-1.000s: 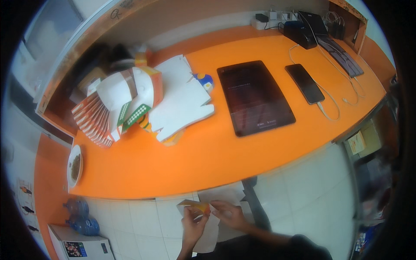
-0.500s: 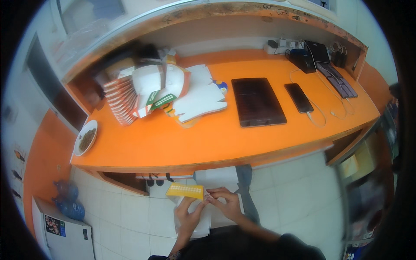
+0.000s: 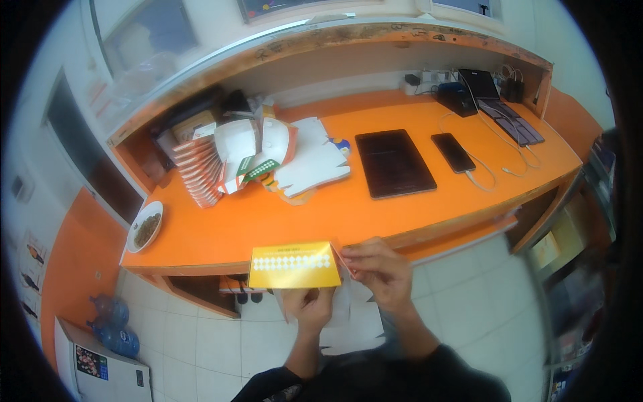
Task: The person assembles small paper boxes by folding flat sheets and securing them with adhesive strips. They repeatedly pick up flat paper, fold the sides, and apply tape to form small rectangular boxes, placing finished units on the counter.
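A yellow folding carton with a white diamond pattern is held up just in front of the counter's near edge. My left hand grips it from below, its fingers partly hidden behind the box. At the carton's right end, my right hand pinches a thin reddish-white end flap between thumb and fingers. White cardboard sheets lie under my hands, over my lap.
On the orange counter stand a row of orange-white folded cartons, flat white cardboard, a black tablet, a phone on a cable, and a bowl at the left. Blue water jugs stand lower left.
Both hands have raised the carton from over my lap to the counter's edge, so it looks larger. My right hand stays at its right end. The head view has shifted slightly.
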The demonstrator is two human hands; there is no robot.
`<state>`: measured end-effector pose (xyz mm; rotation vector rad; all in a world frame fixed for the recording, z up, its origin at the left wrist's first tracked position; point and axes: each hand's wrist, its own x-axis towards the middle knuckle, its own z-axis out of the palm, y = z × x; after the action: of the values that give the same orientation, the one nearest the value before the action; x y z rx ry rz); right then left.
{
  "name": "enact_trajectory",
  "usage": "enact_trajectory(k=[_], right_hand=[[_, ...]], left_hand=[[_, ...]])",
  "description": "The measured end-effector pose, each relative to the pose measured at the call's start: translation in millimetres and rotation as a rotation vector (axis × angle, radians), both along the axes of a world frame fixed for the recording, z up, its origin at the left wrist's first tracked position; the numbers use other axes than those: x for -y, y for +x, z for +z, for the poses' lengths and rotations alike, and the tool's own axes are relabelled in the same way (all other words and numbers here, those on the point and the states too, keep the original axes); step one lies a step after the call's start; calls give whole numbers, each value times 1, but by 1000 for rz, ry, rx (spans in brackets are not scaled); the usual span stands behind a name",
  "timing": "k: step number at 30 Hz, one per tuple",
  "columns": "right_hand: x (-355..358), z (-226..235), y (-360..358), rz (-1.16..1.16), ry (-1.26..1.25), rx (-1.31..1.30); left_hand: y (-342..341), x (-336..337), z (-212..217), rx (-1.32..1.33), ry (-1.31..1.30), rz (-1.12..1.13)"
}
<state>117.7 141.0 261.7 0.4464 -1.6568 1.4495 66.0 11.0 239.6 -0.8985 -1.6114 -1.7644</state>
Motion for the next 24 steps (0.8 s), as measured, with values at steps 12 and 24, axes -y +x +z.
enact_trajectory(k=[12, 24], right_hand=[[30, -16, -22, -6, -198, 110], [28, -37, -31, 140, -321, 172]], left_hand=[[-17, -10, -30, -58, 169, 216], [-31, 4, -29, -40, 58, 141]])
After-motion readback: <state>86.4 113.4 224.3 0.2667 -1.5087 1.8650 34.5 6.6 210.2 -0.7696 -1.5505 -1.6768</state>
